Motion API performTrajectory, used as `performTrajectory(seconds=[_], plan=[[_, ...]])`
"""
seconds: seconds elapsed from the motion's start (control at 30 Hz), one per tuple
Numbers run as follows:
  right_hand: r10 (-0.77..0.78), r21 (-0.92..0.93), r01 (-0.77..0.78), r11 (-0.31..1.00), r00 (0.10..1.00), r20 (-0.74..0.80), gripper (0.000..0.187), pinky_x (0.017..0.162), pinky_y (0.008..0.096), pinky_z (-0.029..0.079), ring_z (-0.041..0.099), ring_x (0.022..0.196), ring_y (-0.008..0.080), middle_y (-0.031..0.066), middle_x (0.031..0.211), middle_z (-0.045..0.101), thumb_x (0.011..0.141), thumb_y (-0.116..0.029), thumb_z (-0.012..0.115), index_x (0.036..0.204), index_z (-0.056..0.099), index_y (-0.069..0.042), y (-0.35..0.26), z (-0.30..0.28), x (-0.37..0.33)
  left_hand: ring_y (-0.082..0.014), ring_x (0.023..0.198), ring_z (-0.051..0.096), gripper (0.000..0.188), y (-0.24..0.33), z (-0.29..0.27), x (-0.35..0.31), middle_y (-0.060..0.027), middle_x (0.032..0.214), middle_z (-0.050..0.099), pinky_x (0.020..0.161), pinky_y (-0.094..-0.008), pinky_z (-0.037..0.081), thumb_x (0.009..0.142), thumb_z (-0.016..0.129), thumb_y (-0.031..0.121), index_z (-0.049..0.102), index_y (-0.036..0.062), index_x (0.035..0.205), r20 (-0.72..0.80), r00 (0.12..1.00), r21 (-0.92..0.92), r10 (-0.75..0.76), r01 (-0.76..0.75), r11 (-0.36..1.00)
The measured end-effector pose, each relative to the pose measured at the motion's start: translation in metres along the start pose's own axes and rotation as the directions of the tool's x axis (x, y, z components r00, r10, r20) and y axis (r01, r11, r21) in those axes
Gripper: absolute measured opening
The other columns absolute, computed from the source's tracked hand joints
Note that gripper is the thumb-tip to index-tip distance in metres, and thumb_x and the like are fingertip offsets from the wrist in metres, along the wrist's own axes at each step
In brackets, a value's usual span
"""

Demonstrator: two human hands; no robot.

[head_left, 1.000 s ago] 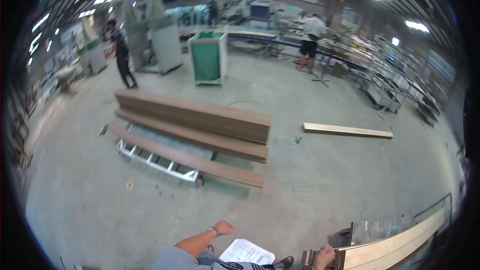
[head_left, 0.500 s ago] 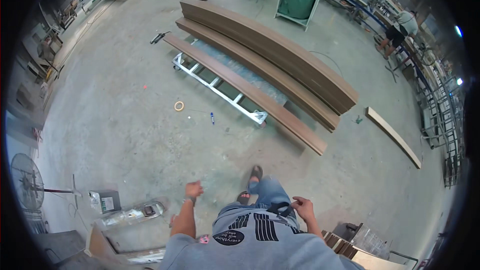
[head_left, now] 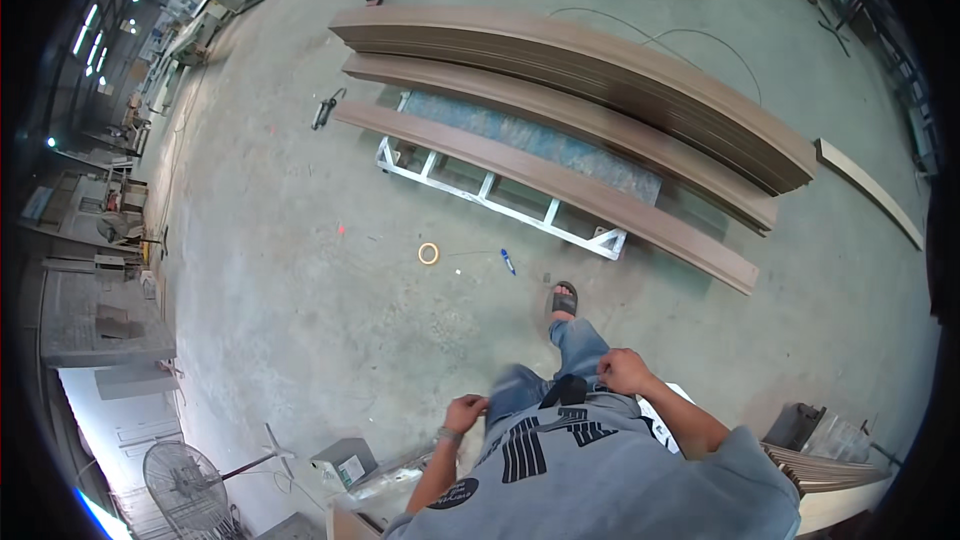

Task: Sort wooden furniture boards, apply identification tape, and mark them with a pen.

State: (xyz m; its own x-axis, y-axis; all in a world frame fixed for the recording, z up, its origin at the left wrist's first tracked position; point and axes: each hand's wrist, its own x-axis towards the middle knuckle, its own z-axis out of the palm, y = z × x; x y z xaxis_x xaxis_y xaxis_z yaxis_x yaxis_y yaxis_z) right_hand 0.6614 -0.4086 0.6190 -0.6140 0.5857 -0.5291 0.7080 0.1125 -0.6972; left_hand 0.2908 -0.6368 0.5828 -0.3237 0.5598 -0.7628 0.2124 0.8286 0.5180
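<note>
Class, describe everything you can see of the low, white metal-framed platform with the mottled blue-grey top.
The low, white metal-framed platform stands on the grey floor. Its near side is ladder-like, with short crossbars and a triangular brace at the right corner; its flat, mottled blue-grey top looks worn. Long brown boards lie along it, hiding its far side and running past both ends.

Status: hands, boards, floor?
Left hand, right hand by jeans; grips unclear. Brown boards resting on white-framed cart. Yellow ring, blue marker on floor near cart.
</note>
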Motion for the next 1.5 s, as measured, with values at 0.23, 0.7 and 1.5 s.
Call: performTrajectory(seconds=[0.23,0.7,1.5], plan=[[0.22,0.218,-0.176,0.96,0.955,-0.198,0.01,0.068,0.0405,0.053,0.069,0.075,0.0319,0.0138,0.082,0.071,0.075,-0.007,0.064,0.081,0.071,-0.006,-0.037,-0.009,0.066,-0.0233,0.069,0.066,0.039,0.104,-0.121,0.041,-0.0116,0.072,0.069,0.068,-0.0384,0.052,0.089,0.073,0.039,0.066,0.0021,0.079,0.117,0.99,0.404,0.085,-0.125,0.906],[0.263,0.459,-0.253,0.852,0.964,0.044,0.018,0.077,0.0403,0.056,0.071,0.088,0.0321,0.0118,0.092,0.074,0.087,-0.026,0.067,0.094,0.074,-0.012,-0.143,0.038,0.224,-0.0157,0.07,0.069,0.02,0.213,-0.278,0.317,-0.0067,0.079,0.07,0.061,-0.0284,0.055,0.097,0.067,0.023,0.064,0.0036,0.093,0.879,0.244,0.414,-0.409,0.034,0.91],[0.128,-0.091,-0.515,0.853,0.374,-0.918,0.088,0.122,0.0622,0.01,0.013,0.154,0.0413,0.0222,0.164,0.022,0.088,-0.058,0.062,0.156,0.034,-0.009,0.245,0.022,0.641,-0.0465,0.147,0.024,0.137,0.347,-0.006,0.805,-0.0245,0.159,0.027,0.118,-0.0608,0.023,0.045,0.097,0.041,0.025,0.0088,0.157,0.719,0.361,0.651,0.594,-0.648,-0.396]])
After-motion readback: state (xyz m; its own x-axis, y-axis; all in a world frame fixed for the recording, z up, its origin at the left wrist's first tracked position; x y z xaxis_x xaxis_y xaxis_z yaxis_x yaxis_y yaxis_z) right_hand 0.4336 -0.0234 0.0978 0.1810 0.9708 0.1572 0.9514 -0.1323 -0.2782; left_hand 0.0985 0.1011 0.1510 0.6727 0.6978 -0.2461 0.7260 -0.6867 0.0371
